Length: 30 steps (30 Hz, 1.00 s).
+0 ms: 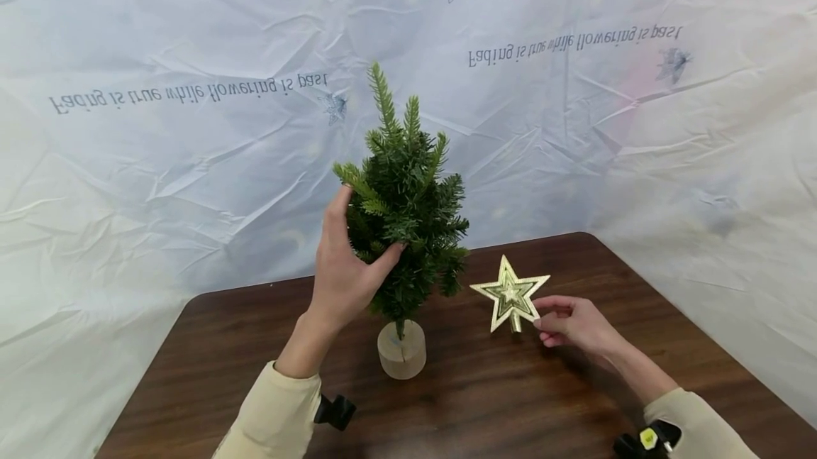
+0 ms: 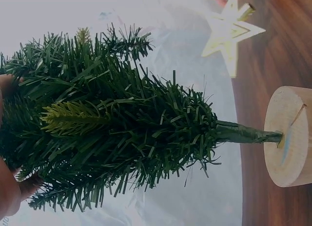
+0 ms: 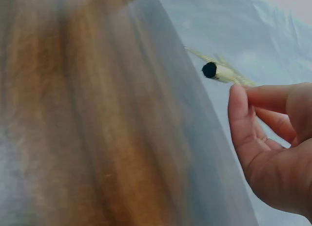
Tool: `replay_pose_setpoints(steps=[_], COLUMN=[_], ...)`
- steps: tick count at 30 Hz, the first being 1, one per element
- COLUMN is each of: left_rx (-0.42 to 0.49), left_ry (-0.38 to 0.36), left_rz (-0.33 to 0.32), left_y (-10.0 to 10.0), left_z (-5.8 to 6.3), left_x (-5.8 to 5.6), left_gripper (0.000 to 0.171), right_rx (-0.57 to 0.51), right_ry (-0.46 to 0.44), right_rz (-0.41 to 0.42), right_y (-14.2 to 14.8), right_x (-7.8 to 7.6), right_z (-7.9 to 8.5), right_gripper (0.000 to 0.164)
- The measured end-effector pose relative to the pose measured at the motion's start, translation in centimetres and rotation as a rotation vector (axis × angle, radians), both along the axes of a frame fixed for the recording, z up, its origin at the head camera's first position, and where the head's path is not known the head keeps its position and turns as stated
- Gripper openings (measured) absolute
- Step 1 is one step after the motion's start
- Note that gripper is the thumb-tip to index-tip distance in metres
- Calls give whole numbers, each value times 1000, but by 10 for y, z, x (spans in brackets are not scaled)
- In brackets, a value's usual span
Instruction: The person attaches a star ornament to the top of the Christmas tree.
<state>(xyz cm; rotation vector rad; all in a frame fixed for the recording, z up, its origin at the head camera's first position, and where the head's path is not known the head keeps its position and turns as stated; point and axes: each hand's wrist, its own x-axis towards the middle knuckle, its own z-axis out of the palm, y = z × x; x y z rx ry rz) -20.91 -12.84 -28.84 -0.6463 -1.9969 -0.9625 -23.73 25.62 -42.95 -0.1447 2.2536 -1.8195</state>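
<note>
A small artificial Christmas tree [image 1: 415, 211] stands upright on its round wooden base [image 1: 402, 352]. My left hand [image 1: 345, 260] grips its foliage from the left side, thumb across the front and the other fingers partly hidden in the branches. To the right of the tree, my right hand [image 1: 577, 324] pinches a gold star tree topper [image 1: 510, 292] by its lower right point, between thumb and index finger. The star faces the head camera with its short tube pointing down; in the right wrist view the dark open end of that tube [image 3: 209, 70] shows.
A dark brown wooden table [image 1: 255, 360] lies beneath, with rounded far corners. Behind it hangs a wrinkled pale cloth [image 1: 242, 175] printed with lettering and dragonflies. Black straps with small devices [image 1: 335, 413] sit at both sleeves.
</note>
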Motion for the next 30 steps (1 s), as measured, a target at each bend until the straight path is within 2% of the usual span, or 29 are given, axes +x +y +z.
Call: replay_pose_setpoints(steps=[5,12,15,19,23,30], left_rx=[-1,-2,-9,-14,-1,14], left_ry=[7,4,13,30,25,7], left_rz=[1,9,18,20,21,26], left_y=[0,-1,-1,-1,0,0], left_z=[0,0,0,-1,-2,-4], left_x=[0,0,0,0,-1,-1], left_gripper=[99,98,97,95,94,95], right_rx=[-87,-186,-244,-374,-430,-438], right_ry=[62,179,217,254,270,315], right_rz=[-44,-87,-80,-56,-61,-64], right_y=[3,6,6,5,3,1], right_x=[-3,-6,-7,-8,-11,-12], right_z=[20,60,77,96,110,126], right_gripper=[48,33,31,36,39,41])
